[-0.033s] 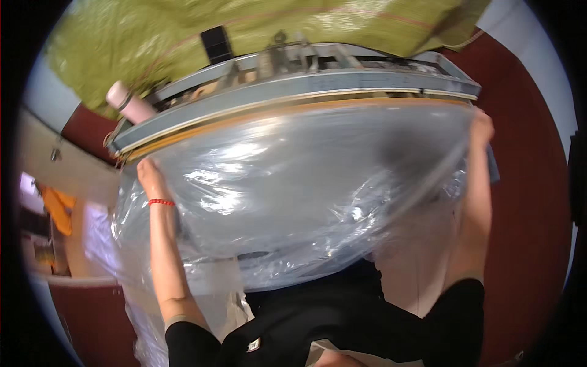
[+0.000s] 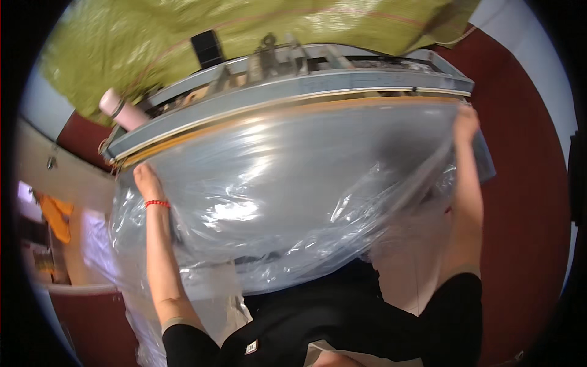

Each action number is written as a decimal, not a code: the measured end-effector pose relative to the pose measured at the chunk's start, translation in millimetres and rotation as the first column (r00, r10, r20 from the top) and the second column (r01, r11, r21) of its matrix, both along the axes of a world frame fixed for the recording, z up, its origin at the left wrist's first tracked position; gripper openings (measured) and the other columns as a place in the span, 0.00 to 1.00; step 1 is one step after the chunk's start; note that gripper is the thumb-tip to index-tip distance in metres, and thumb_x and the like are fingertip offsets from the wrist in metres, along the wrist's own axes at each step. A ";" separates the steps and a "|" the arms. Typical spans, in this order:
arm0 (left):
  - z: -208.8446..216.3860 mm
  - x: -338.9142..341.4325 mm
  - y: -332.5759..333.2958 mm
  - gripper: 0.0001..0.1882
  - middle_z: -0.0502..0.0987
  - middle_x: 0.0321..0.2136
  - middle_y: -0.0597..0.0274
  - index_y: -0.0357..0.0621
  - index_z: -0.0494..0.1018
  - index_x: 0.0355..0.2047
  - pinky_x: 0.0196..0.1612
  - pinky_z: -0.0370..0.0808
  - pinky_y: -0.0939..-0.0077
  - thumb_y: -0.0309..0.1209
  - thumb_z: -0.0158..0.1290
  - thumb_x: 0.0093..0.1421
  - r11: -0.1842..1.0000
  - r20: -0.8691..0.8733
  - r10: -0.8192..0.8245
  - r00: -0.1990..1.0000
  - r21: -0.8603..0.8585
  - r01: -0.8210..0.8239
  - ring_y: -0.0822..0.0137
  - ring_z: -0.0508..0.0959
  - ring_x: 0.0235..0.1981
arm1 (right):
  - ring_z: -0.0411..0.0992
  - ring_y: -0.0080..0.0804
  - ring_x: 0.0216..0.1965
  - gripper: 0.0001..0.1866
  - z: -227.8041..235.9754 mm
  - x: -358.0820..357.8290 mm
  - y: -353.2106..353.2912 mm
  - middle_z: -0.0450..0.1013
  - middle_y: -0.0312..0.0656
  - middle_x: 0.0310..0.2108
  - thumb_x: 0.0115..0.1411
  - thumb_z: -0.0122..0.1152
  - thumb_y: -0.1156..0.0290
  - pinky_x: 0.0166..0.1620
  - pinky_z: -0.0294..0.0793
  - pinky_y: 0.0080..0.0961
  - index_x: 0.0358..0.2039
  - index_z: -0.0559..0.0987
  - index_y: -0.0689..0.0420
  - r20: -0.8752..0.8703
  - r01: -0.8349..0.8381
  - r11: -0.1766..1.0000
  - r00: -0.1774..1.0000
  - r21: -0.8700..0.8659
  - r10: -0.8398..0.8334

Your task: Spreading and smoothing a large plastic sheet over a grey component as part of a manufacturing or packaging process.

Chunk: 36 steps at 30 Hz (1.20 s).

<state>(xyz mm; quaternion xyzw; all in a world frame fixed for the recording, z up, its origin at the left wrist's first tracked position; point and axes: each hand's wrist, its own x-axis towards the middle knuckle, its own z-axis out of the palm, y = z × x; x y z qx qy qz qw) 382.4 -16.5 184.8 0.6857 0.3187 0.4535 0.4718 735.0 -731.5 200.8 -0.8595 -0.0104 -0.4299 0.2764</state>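
Note:
A wide sheet of clear plastic film (image 2: 293,183) is stretched between my two hands, glossy and creased, its near part hanging down toward my body. My left hand (image 2: 147,180), with a red bead bracelet (image 2: 157,203) at the wrist, grips the film's left side with closed fingers. At the far right corner, my right hand (image 2: 466,124) is closed on the film's edge. The film's far edge lies along an orange strip (image 2: 342,101) at the front of a long grey metal machine frame (image 2: 293,87).
On the frame's left end leans a pink bottle (image 2: 125,110). Behind it are a black flat device (image 2: 207,49), a metal clamp-like part (image 2: 264,61) and a yellow-green woven sheet (image 2: 330,24). Red-brown floor (image 2: 520,196) lies to the right; orange cloth (image 2: 56,217) is at far left.
My right hand has shifted slightly left and up along with the film's corner. My left hand has moved only a little; the whole view has shifted slightly.

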 end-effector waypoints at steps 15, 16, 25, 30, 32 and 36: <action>-34.3 36.4 57.6 0.08 0.63 0.16 0.74 0.46 0.63 0.23 0.18 0.58 0.89 0.28 0.52 0.53 0.997 0.160 0.003 0.987 -0.073 0.009 0.82 0.61 0.17 | 0.70 0.51 0.27 0.13 -27.2 25.1 74.4 0.71 0.52 0.22 0.55 0.47 0.62 0.32 0.68 0.38 0.30 0.70 0.59 -0.049 0.221 0.920 0.975 0.324 -0.217; -29.6 37.0 51.4 0.08 0.64 0.17 0.73 0.46 0.63 0.24 0.19 0.61 0.88 0.29 0.52 0.53 0.994 0.170 0.008 0.985 -0.110 0.010 0.81 0.62 0.17 | 0.70 0.52 0.27 0.13 -27.8 28.3 70.2 0.71 0.54 0.23 0.56 0.46 0.62 0.33 0.68 0.40 0.32 0.68 0.60 -0.053 0.280 0.902 0.959 0.327 -0.278; -18.5 28.7 44.0 0.04 0.64 0.20 0.70 0.44 0.63 0.28 0.24 0.69 0.83 0.30 0.45 0.55 0.978 0.235 0.038 0.971 -0.209 0.012 0.79 0.63 0.19 | 0.69 0.50 0.36 0.14 -23.7 35.0 66.4 0.70 0.55 0.33 0.58 0.42 0.64 0.39 0.67 0.37 0.35 0.65 0.64 -0.092 0.092 0.701 0.995 0.707 -0.037; 17.1 2.6 17.1 0.02 0.64 0.20 0.71 0.45 0.63 0.28 0.25 0.65 0.85 0.27 0.45 0.55 0.967 -0.003 -0.256 0.967 0.013 0.256 0.79 0.64 0.21 | 0.68 0.44 0.39 0.13 32.1 -16.4 113.6 0.70 0.48 0.35 0.56 0.48 0.65 0.42 0.65 0.34 0.35 0.67 0.63 -0.143 0.270 0.758 0.963 0.594 -0.230; 51.1 -15.0 -24.0 0.02 0.65 0.20 0.69 0.44 0.63 0.27 0.27 0.65 0.84 0.24 0.44 0.54 0.946 0.093 -0.323 0.942 -0.003 0.324 0.78 0.65 0.22 | 0.66 0.43 0.41 0.15 52.6 -45.3 152.5 0.68 0.46 0.38 0.53 0.54 0.64 0.45 0.63 0.33 0.36 0.68 0.61 0.259 -0.259 0.923 0.948 0.285 0.186; 78.2 -78.1 -48.7 0.03 0.66 0.23 0.68 0.44 0.63 0.28 0.31 0.64 0.86 0.21 0.44 0.54 0.972 0.304 -0.215 0.928 0.158 0.173 0.77 0.65 0.24 | 0.66 0.37 0.37 0.09 81.6 -146.2 278.8 0.68 0.43 0.34 0.51 0.56 0.69 0.44 0.61 0.30 0.31 0.71 0.59 0.143 -0.584 0.729 0.737 -0.356 0.660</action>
